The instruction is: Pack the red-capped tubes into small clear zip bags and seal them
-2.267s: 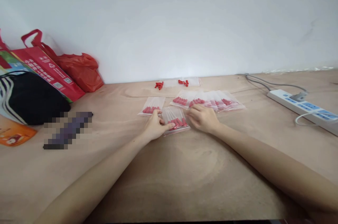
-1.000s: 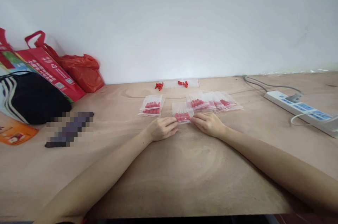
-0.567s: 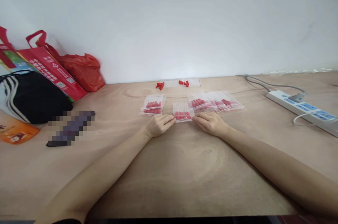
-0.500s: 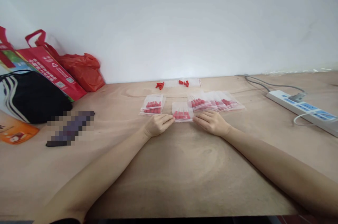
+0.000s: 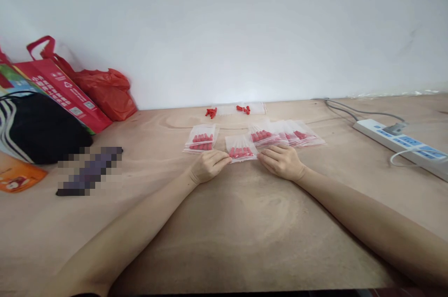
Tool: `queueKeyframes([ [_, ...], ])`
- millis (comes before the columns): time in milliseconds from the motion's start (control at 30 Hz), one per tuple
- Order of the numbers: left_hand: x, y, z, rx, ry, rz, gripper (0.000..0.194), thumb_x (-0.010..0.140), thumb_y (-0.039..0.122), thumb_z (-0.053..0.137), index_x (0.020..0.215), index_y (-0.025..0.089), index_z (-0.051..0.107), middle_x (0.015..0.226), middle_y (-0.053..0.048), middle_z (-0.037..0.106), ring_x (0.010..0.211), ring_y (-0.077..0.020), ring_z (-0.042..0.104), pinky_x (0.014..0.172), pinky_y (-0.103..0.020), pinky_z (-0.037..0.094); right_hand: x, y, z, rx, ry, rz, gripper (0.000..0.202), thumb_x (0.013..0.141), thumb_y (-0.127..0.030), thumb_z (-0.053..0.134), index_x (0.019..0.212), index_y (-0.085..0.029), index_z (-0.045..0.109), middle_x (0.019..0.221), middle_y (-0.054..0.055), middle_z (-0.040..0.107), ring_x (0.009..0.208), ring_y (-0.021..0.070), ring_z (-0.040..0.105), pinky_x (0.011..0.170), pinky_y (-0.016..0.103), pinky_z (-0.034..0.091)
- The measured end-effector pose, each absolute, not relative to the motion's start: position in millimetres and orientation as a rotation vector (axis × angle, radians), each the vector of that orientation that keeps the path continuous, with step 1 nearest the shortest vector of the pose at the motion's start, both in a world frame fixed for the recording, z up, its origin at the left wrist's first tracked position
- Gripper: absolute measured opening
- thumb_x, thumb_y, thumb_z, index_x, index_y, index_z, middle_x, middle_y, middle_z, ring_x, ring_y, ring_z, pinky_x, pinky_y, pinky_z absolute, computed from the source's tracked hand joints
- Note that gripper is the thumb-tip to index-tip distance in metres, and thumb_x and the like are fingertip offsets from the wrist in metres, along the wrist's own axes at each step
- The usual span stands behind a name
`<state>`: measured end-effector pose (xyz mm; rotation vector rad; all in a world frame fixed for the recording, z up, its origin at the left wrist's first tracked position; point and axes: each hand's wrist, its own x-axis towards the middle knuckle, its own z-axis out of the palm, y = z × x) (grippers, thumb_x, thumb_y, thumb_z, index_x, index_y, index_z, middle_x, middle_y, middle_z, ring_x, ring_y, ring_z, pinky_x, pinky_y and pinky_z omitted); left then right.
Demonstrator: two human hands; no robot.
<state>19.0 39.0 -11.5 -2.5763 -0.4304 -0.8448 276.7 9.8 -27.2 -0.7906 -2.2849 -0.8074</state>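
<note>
A small clear zip bag (image 5: 240, 147) with a row of several red cylindrical pieces lies between my hands on the wooden table. My left hand (image 5: 209, 166) is closed, thumb and fingertips at the bag's near left corner. At its near right corner my right hand (image 5: 281, 162) is closed too, the fingertips pinched together. Just beyond my left hand lies a small stack of filled bags (image 5: 202, 138) with red pieces showing through. Past my right hand, more filled bags (image 5: 285, 134) overlap in a fanned row.
Loose red pieces (image 5: 211, 113) lie near the wall, beside a flat clear bag (image 5: 259, 108) with a few more on it. A white power strip (image 5: 402, 144) with cables is on the right. At the left are shopping bags (image 5: 63, 87), a black pouch (image 5: 49, 129) and a pixelated dark object (image 5: 90, 171).
The bag between my hands has tilted slightly, its right side a little farther away. Both hands stay at its near corners. The view has shifted slightly.
</note>
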Motion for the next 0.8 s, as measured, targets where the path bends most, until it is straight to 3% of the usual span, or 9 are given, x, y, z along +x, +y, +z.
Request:
queueKeyframes([
  [233,20.6,38.7,-12.6,-2.650,-0.426,-0.911,0.015,0.083,0.018,0.045,0.083,0.018,0.060,0.075,-0.003,0.064,0.068,-0.0111,0.060,0.065,-0.024,0.050,233.8,11.7,-24.5,-0.726,-2.296,-0.794,0.019,0.086,-0.019,0.043,0.088,-0.020,0.062,0.082,0.002,0.065,0.074,0.0126,0.051,0.055,0.027,0.029],
  [567,21.6,37.2,-11.2,-2.540,-0.361,-0.889,0.015,0.082,0.014,0.045,0.083,0.017,0.059,0.074,-0.003,0.064,0.066,-0.0114,0.060,0.061,-0.024,0.049,218.1,14.0,-21.6,-0.679,-2.305,-0.907,0.027,0.087,-0.014,0.037,0.073,-0.018,0.060,0.067,0.003,0.059,0.068,0.0124,0.045,0.052,0.029,0.023],
  [800,19.2,35.3,-9.7,-2.545,-0.371,-0.882,0.017,0.082,0.013,0.042,0.083,0.018,0.059,0.074,-0.003,0.065,0.065,-0.0111,0.060,0.060,-0.023,0.048,242.5,11.4,-19.7,-0.598,-2.271,-1.054,0.020,0.085,-0.011,0.041,0.080,-0.016,0.060,0.073,0.004,0.061,0.072,0.0136,0.048,0.056,0.029,0.027],
])
